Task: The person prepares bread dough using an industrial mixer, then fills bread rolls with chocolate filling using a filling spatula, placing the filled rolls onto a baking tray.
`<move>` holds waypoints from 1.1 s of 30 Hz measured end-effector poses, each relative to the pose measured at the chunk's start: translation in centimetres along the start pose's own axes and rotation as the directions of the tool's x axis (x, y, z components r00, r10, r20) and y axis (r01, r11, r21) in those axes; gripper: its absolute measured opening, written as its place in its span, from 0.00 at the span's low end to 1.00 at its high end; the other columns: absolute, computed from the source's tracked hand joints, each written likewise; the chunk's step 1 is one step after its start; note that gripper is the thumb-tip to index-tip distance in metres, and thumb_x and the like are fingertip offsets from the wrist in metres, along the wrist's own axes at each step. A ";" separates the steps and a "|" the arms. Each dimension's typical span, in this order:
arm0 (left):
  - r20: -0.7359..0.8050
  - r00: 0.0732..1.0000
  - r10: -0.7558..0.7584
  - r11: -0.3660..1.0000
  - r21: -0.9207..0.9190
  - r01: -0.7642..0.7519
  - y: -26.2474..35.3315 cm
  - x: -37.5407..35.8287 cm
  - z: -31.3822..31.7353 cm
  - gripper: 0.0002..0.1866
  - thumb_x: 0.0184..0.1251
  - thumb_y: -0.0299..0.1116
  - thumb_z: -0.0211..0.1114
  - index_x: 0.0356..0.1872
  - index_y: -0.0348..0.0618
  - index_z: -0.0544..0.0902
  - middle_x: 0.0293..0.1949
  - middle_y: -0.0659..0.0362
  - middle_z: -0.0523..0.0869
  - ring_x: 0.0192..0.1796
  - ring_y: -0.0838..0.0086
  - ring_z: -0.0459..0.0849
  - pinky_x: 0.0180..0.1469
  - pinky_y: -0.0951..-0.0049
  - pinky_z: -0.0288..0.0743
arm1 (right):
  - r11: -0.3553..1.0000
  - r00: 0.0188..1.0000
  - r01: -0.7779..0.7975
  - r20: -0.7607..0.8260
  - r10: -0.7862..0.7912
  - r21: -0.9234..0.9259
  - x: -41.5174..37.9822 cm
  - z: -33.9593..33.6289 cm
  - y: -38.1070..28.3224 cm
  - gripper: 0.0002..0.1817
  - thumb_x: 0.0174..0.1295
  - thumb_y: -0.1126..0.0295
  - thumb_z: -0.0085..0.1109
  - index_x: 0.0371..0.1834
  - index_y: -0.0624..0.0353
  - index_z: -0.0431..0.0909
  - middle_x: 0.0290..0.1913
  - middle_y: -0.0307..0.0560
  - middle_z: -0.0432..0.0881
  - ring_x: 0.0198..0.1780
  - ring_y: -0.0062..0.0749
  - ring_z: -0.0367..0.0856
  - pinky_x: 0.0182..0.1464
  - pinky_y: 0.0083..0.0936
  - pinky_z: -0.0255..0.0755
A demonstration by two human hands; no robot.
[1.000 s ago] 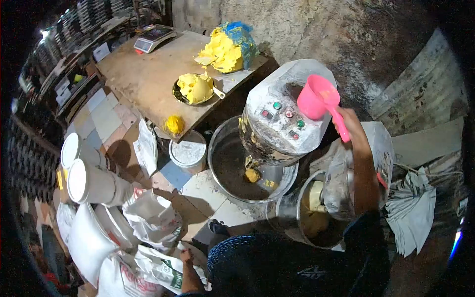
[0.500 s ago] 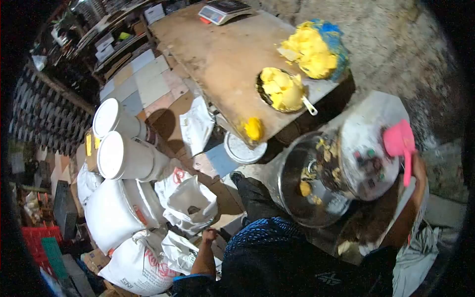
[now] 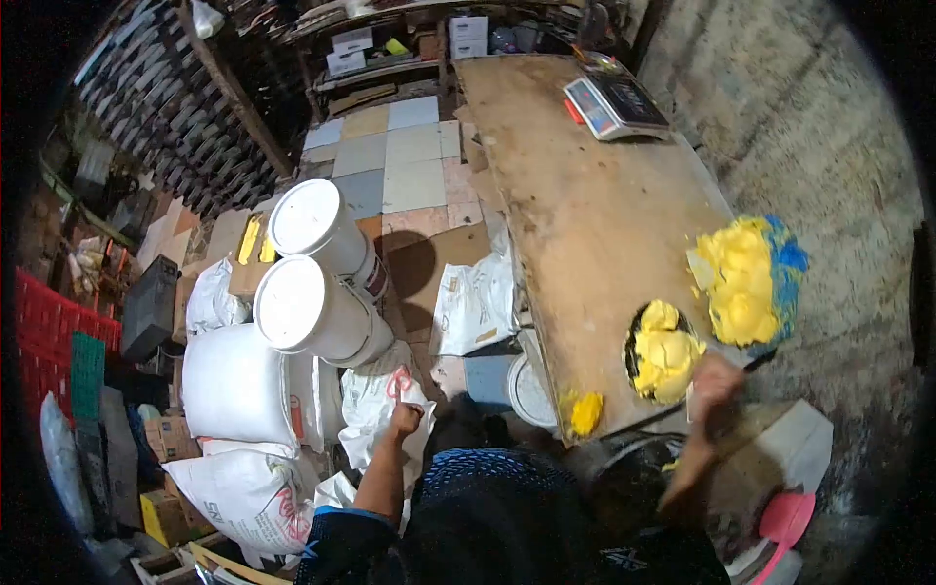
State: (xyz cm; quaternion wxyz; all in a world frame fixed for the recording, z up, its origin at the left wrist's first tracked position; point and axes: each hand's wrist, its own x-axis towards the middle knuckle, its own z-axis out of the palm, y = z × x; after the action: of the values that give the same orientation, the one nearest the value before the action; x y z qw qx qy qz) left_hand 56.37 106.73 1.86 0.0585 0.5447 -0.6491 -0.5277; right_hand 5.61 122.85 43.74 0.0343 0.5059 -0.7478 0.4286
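Observation:
My right hand (image 3: 720, 380), smeared by motion, is at the right edge of a dark bowl (image 3: 633, 374) heaped with soft yellow fat (image 3: 667, 353). A pale strip, perhaps the white utensil handle (image 3: 690, 402), shows just beside it; the fingers are too blurred to make out a grip. My left hand (image 3: 407, 417) hangs with its fingers curled in, over a white sack (image 3: 370, 414) with red print. A pink dipper (image 3: 786, 517) lies at the lower right, apart from my right hand. Below my right forearm, a metal mixing bowl (image 3: 624, 478) is partly hidden.
On the wooden table (image 3: 585, 234) are a digital scale (image 3: 614, 105), a large yellow mound (image 3: 741, 283) in blue plastic and a small yellow lump (image 3: 586, 413). White buckets (image 3: 292, 302), stuffed sacks (image 3: 234, 385) and a lidded tub (image 3: 531, 390) stand to the left.
The view has swung, showing more of the table and scale. My right hand has moved from beside the pink dipper to the bowl of yellow fat. My left hand stays low and curled.

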 end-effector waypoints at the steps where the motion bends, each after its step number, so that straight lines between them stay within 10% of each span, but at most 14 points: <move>1: -0.080 0.993 0.092 0.996 -0.011 -0.093 1.1 0.6 -1.5 0.09 0.54 0.26 0.52 0.21 0.41 0.81 0.20 0.56 0.79 0.24 0.67 0.78 0.29 0.67 0.70 | 0.880 0.972 0.234 -0.100 -0.212 0.413 1.0 5.8 0.1 0.30 0.61 0.45 0.46 0.12 0.59 0.60 0.14 0.43 0.61 0.16 0.32 0.62 0.21 0.27 0.53; 2: -0.162 0.970 0.180 0.983 -0.017 -0.185 1.8 1.3 -2.5 0.08 0.54 0.23 0.52 0.20 0.39 0.78 0.15 0.63 0.74 0.18 0.75 0.72 0.21 0.71 0.65 | 0.863 0.979 0.204 -0.085 -0.186 0.462 2.0 9.7 -2.7 0.30 0.61 0.46 0.47 0.11 0.60 0.60 0.14 0.42 0.62 0.16 0.30 0.61 0.21 0.27 0.53; 5: -0.139 0.975 -0.175 0.969 -0.202 0.145 1.9 3.7 -4.8 0.11 0.58 0.27 0.54 0.17 0.39 0.77 0.15 0.62 0.75 0.18 0.78 0.71 0.21 0.71 0.63 | 0.806 0.977 0.210 -0.084 -0.196 0.553 6.1 20.0 -8.7 0.18 0.54 0.67 0.48 0.09 0.60 0.60 0.12 0.43 0.59 0.13 0.30 0.60 0.18 0.27 0.50; 7: -0.118 0.960 0.255 0.935 0.284 -0.214 -8.1 8.9 -4.1 0.12 0.57 0.36 0.62 0.21 0.38 0.80 0.15 0.58 0.78 0.18 0.72 0.76 0.21 0.67 0.68 | 0.841 0.981 0.118 0.070 -0.182 0.528 9.6 25.6 -9.3 0.16 0.54 0.69 0.48 0.10 0.61 0.63 0.13 0.46 0.63 0.16 0.35 0.66 0.20 0.29 0.55; 9: -0.053 0.978 0.201 0.980 0.019 -0.200 -10.3 11.3 -5.4 0.09 0.53 0.36 0.62 0.28 0.42 0.83 0.26 0.52 0.85 0.29 0.65 0.83 0.35 0.62 0.77 | 0.866 0.970 0.036 0.191 -0.150 0.499 13.1 32.1 -10.2 0.14 0.55 0.71 0.48 0.12 0.62 0.66 0.15 0.49 0.68 0.18 0.39 0.71 0.22 0.31 0.60; 10: 0.020 0.994 -0.109 0.992 0.071 0.108 -7.3 11.9 -7.5 0.09 0.51 0.34 0.60 0.30 0.44 0.85 0.30 0.51 0.86 0.35 0.61 0.84 0.42 0.59 0.76 | 0.937 0.948 -0.036 0.310 -0.078 0.347 14.1 35.0 -10.7 0.13 0.55 0.73 0.48 0.14 0.62 0.68 0.17 0.52 0.70 0.22 0.44 0.73 0.25 0.34 0.63; 11: 0.085 0.996 0.030 0.982 0.184 -0.045 -6.9 13.4 -9.8 0.10 0.49 0.32 0.60 0.31 0.44 0.85 0.33 0.51 0.87 0.39 0.58 0.84 0.44 0.62 0.75 | 0.980 0.911 -0.098 0.413 0.017 0.176 14.8 37.8 -10.9 0.11 0.55 0.74 0.48 0.15 0.62 0.70 0.19 0.54 0.73 0.25 0.49 0.76 0.28 0.37 0.67; 13: -0.089 0.983 -0.162 0.976 -0.161 0.146 -2.0 14.8 -14.4 0.12 0.54 0.25 0.49 0.27 0.42 0.83 0.28 0.52 0.85 0.33 0.68 0.82 0.39 0.65 0.73 | 0.998 0.831 0.064 0.553 -0.057 0.007 13.2 45.4 -4.2 0.06 0.56 0.68 0.54 0.27 0.54 0.80 0.25 0.49 0.81 0.30 0.46 0.81 0.33 0.38 0.73; 16: -0.026 0.980 -0.198 0.970 -0.153 0.192 5.5 18.8 -24.0 0.11 0.55 0.24 0.50 0.23 0.42 0.82 0.21 0.58 0.80 0.29 0.73 0.78 0.35 0.67 0.71 | 0.947 0.042 0.252 0.980 0.195 -0.199 14.3 49.3 -2.1 0.14 0.52 0.64 0.58 0.41 0.53 0.83 0.42 0.55 0.84 0.46 0.48 0.82 0.49 0.41 0.74; 18: -0.017 0.986 -0.168 0.965 -0.207 0.161 7.3 22.5 -28.5 0.12 0.54 0.23 0.47 0.21 0.42 0.79 0.19 0.59 0.77 0.28 0.74 0.76 0.34 0.69 0.70 | 0.956 -0.116 0.260 0.979 0.167 -0.132 15.2 51.4 -1.8 0.16 0.55 0.63 0.57 0.45 0.55 0.81 0.43 0.56 0.84 0.49 0.49 0.81 0.51 0.38 0.73; 24: 0.025 0.954 0.299 0.915 -0.290 -0.279 17.0 35.2 -41.2 0.07 0.45 0.19 0.42 0.17 0.36 0.69 0.17 0.60 0.67 0.25 0.75 0.67 0.29 0.71 0.63 | 0.971 0.321 -0.212 0.931 0.176 -0.111 25.0 58.0 -6.5 0.12 0.60 0.62 0.57 0.43 0.56 0.82 0.41 0.51 0.85 0.43 0.44 0.83 0.47 0.34 0.74; 28: -0.092 0.969 0.231 0.927 -0.282 -0.248 23.3 45.7 -49.2 0.06 0.43 0.18 0.41 0.17 0.36 0.68 0.17 0.58 0.66 0.25 0.75 0.67 0.28 0.71 0.61 | 0.888 0.360 -0.455 0.925 0.118 0.064 32.6 64.4 -8.1 0.14 0.62 0.66 0.60 0.47 0.61 0.80 0.40 0.50 0.85 0.41 0.34 0.83 0.45 0.27 0.74; 33: -0.318 0.873 0.370 0.929 0.107 -0.355 20.2 60.7 -56.9 0.07 0.53 0.22 0.53 0.23 0.35 0.79 0.25 0.43 0.80 0.32 0.54 0.84 0.35 0.62 0.75 | 0.992 0.192 -0.095 0.977 0.096 -0.079 42.4 75.9 -2.0 0.17 0.61 0.58 0.58 0.44 0.59 0.80 0.42 0.54 0.84 0.46 0.48 0.82 0.49 0.37 0.73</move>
State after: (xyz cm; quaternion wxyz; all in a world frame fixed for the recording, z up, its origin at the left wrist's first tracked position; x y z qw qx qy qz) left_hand 56.07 21.65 11.50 0.2525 0.4957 -0.7322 -0.3928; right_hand 15.63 40.54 17.72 -0.4729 0.6154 -0.6305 0.0124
